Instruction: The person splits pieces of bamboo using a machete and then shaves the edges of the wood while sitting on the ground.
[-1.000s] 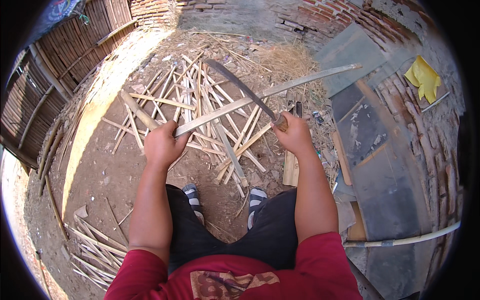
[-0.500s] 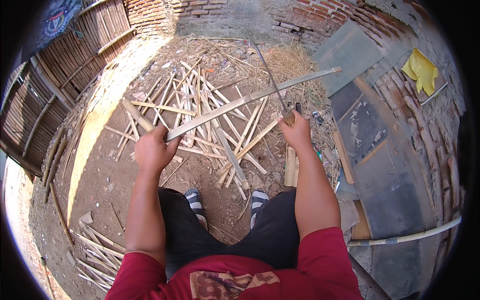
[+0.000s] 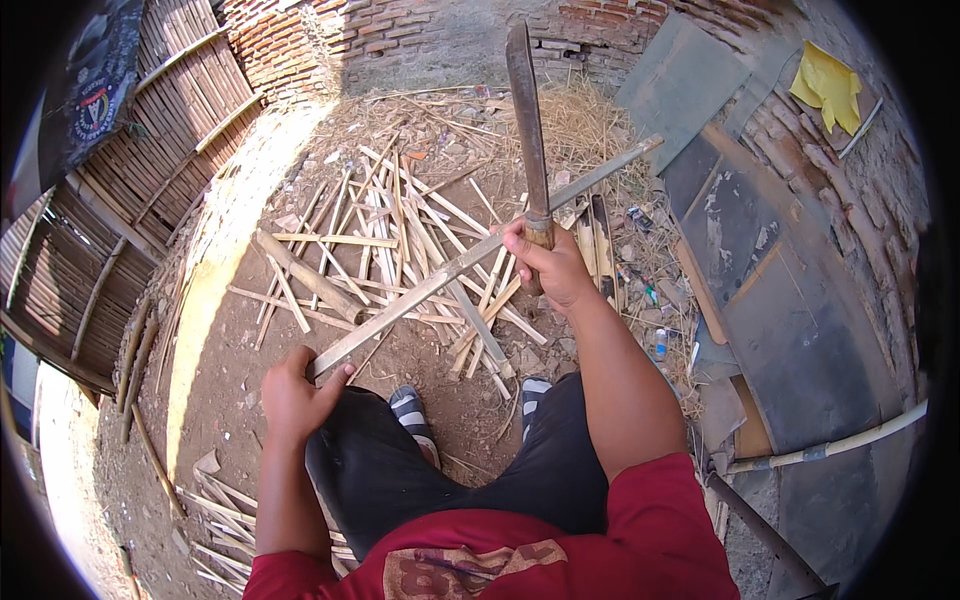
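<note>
My left hand [image 3: 303, 393] grips the near end of a long bamboo slat [image 3: 420, 291], which slants up and away to the right. In my right hand [image 3: 556, 265] is the wooden handle of a machete [image 3: 528, 120], its dark blade pointing up and away from me. The right thumb and fingers are also against the slat where it crosses the handle. Beyond the slat, a thick round piece of bamboo [image 3: 305, 272] lies on the ground beside a loose heap of split bamboo strips [image 3: 405, 215].
More strips [image 3: 222, 520] lie at the lower left. Dark boards [image 3: 800, 330] and a yellow sheet [image 3: 828, 86] are along the right side. A woven bamboo wall [image 3: 185, 95] stands left, a brick wall [image 3: 400, 45] at the back. Halved bamboo [image 3: 602, 240] lies right of my right hand.
The slat's near end has come down toward me with my left hand. My right hand has moved left onto the slat, and the machete blade has turned its broad side into view.
</note>
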### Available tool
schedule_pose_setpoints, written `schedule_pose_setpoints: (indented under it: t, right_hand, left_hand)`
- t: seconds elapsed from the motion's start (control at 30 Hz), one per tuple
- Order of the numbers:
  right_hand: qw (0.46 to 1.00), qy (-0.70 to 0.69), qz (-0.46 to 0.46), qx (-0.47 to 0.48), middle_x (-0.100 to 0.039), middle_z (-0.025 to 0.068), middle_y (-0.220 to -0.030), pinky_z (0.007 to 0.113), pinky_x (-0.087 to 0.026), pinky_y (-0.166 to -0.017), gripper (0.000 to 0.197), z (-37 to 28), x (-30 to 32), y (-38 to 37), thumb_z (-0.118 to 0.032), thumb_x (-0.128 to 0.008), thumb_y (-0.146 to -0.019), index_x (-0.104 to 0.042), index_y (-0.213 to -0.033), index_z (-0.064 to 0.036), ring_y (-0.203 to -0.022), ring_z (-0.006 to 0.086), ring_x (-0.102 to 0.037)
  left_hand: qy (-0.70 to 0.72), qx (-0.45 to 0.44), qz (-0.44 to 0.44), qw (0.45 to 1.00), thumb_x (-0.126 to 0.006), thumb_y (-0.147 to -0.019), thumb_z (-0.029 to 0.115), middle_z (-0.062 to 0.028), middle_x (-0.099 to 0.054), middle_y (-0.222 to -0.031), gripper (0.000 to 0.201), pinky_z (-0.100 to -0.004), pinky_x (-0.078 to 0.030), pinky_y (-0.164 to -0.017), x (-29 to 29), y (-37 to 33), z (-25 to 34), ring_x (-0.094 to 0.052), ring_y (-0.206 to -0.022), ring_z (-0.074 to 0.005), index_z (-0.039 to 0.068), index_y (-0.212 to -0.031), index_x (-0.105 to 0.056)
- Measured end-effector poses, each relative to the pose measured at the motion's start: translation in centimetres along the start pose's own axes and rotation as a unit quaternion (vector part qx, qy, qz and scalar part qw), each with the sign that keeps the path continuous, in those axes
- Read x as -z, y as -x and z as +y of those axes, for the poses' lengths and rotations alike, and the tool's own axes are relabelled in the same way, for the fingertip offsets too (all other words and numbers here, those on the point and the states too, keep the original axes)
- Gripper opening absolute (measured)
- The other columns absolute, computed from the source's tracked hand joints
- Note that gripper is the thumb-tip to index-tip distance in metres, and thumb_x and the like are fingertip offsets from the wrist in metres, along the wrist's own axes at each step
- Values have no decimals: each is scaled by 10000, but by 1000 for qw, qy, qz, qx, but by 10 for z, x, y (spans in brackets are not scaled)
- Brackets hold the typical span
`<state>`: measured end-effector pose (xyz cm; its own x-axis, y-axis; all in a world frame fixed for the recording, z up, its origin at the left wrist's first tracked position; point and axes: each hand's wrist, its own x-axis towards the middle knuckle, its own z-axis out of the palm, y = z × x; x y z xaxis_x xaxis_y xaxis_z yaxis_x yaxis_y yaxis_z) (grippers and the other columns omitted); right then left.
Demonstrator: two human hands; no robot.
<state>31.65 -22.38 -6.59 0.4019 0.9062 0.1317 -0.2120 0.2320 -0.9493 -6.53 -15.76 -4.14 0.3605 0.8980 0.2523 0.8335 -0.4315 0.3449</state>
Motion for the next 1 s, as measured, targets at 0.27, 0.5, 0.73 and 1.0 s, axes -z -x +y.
schedule_pose_setpoints:
  t: [0.27,0.5,0.73,1.0]
  right_hand:
    - [997,-43,-25,60,-609,-34,-786,218,-414,-539,185,-9,-1,5,-236,-780,-973,-699,-1080,-108,-604,45,-509]
    - [847,396,157,320,-671,121,-1393,378,-582,-800,380,-14,44,-6,-256,-831,-902,-725,-1191,-33,-934,251,-743]
    - [801,578,44,151,-751,189,-925,447,-578,-801,428,1,7,2,-317,-829,-852,-731,-1210,-103,-900,371,-738]
    - [763,638,25,101,-753,188,-935,494,-571,-773,425,20,11,-20,-349,-804,-856,-725,-1194,-103,-896,409,-724]
  left_hand:
    - [23,-54,-178,982,-805,-884,411,-182,-700,-777,412,-439,-546,-703,7,-49,13,-700,-733,-341,34,-1029,-722]
    - [66,-61,-160,983,-767,-941,419,-137,-670,-717,432,-417,-521,-658,-36,-98,23,-656,-660,-260,18,-1096,-726]
    - [87,-30,-95,991,-699,-962,532,-211,-663,-728,542,-488,-506,-659,-85,-99,17,-663,-709,-409,-2,-872,-676]
    - [56,-80,-107,989,-705,-979,441,-241,-651,-731,451,-501,-499,-676,-75,-89,7,-646,-720,-436,0,-888,-699]
